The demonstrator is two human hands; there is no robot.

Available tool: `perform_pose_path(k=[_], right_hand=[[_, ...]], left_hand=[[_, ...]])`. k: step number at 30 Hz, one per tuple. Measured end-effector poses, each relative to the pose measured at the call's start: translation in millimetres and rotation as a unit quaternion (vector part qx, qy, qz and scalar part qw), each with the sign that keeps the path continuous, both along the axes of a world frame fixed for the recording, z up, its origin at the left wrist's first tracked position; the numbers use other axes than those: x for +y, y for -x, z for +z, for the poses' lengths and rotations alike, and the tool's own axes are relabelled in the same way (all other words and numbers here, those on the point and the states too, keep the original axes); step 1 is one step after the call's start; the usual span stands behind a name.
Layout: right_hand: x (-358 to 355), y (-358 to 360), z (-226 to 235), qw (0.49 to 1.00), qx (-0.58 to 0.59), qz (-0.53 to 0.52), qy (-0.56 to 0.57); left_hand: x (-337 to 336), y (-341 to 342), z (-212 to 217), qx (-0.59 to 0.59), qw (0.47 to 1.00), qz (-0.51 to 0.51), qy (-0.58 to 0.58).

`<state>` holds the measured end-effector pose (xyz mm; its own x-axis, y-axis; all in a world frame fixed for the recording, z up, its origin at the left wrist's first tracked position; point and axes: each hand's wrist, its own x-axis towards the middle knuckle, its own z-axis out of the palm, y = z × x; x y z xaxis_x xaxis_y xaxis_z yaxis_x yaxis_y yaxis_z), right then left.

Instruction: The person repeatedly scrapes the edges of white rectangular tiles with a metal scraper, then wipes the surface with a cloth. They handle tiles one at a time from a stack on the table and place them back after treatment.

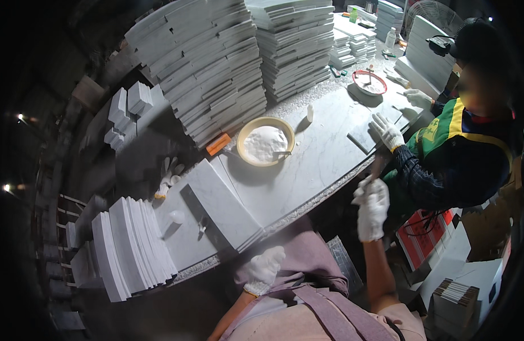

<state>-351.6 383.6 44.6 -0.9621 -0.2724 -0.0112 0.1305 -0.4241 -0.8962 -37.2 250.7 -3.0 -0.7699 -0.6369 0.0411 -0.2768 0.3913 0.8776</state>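
Note:
My left hand (264, 270), in a white knit glove, rests over my lap below the table edge. Its fingers are drawn together, and I see nothing in them. My right hand (372, 207), gloved too, is raised in front of the table with its fingers closed. A blurred brownish shape (380, 163) rises from its fingertips; I cannot make out what it is. On the table before me lies a grey-white marble slab (219, 202). Behind it stands a cream bowl (239, 149) of white paste, with a putty knife (283, 153) across its rim.
Tall stacks of marble slabs (205, 68) line the table's back. Upright slabs (134, 244) stand at the left, near a loose glove (170, 176) and an orange block (218, 144). A co-worker (443, 136) at the right lays a gloved hand by a grey strip (358, 142), near a red-rimmed bowl (355, 85).

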Motion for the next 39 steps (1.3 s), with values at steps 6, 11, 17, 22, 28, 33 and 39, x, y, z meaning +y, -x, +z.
perform_pose_path(k=[6,11,17,22,28,33,39], right_hand=[[29.8,42.8,57.1,0.978,0.142,-0.065,0.141],[32.1,57.0,67.1,0.962,0.214,-0.138,0.094],[6.7,67.4,50.8,0.965,0.158,0.103,0.182],[-15.1,-42.8,-8.1,0.971,-0.010,0.205,-0.121],[-20.6,-96.9,-29.3,0.962,-0.154,0.200,-0.103],[-10.2,-33.0,16.6,0.997,-0.036,0.058,0.031],[12.1,25.4,72.7,0.980,0.116,0.027,0.158]], left_hand=[[2.9,18.4,12.2,-0.051,0.997,0.013,0.058],[6.0,20.2,16.1,-0.101,0.995,-0.008,-0.012],[1.9,19.5,21.6,-0.047,0.997,-0.007,0.061],[2.3,20.2,20.7,-0.112,0.993,-0.016,0.038],[-2.2,16.7,17.9,-0.066,0.987,-0.033,0.143],[-7.7,12.4,20.0,-0.123,0.982,-0.063,0.131],[-4.2,13.2,21.5,-0.136,0.984,-0.055,0.102]])
